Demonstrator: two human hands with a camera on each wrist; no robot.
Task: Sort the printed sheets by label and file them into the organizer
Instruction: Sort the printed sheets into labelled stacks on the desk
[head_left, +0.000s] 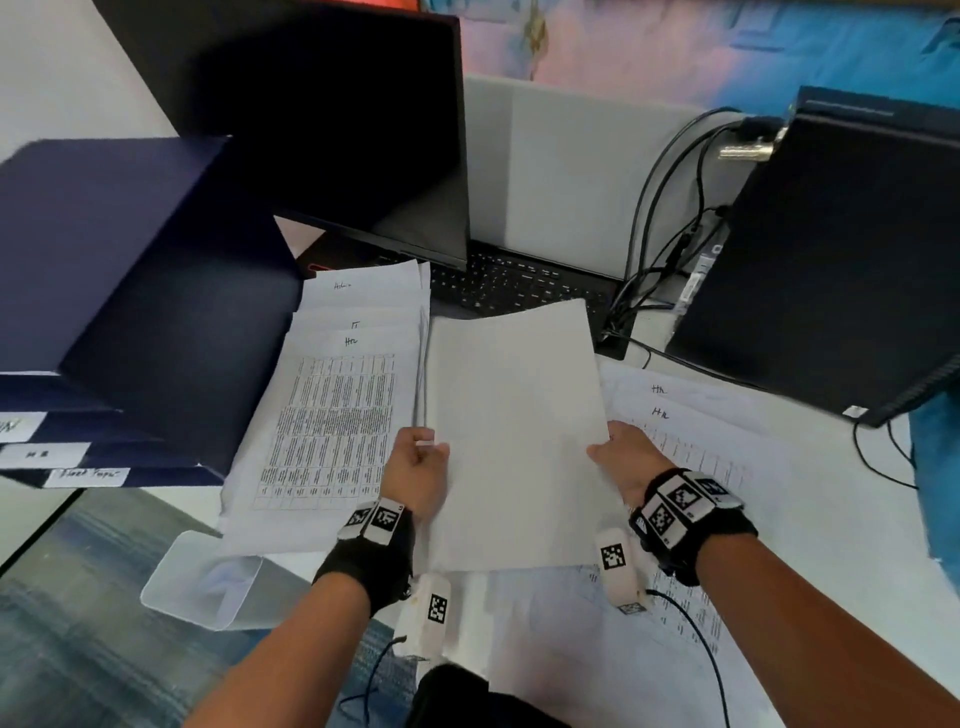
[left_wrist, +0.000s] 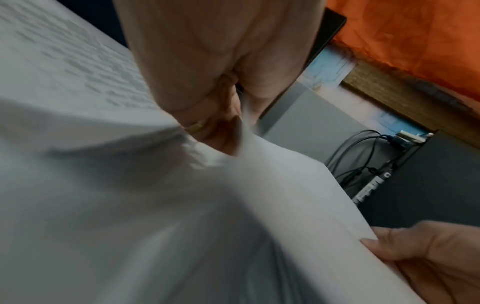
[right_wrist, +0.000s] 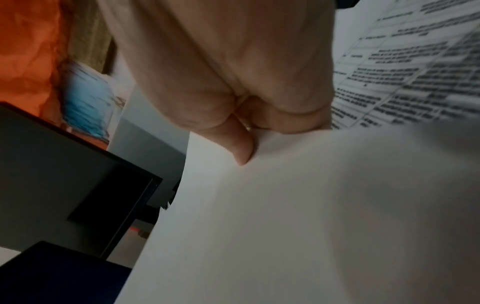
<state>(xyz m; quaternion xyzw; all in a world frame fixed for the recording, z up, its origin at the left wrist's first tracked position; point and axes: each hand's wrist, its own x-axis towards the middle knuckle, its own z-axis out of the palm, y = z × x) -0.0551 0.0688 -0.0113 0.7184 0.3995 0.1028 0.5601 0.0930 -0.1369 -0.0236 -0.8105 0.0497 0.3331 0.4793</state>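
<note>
Both hands hold a stack of blank white sheets (head_left: 514, 431) over the desk's middle. My left hand (head_left: 418, 467) grips its left edge, fingers curled round the paper (left_wrist: 182, 205). My right hand (head_left: 623, 452) pinches the right edge, thumb on top of the paper (right_wrist: 285, 205). Printed sheets with a table and a handwritten label (head_left: 332, 415) lie to the left, overlapping others behind. More labelled printed sheets (head_left: 691, 431) lie spread at the right, under my right hand. The dark blue organizer (head_left: 119, 291) with white slot labels stands at the far left.
An open black laptop (head_left: 498, 280) sits behind the sheets. A black computer tower (head_left: 831, 270) with cables (head_left: 660, 218) stands at the right. A clear plastic sleeve (head_left: 202, 582) lies at the desk's front left edge.
</note>
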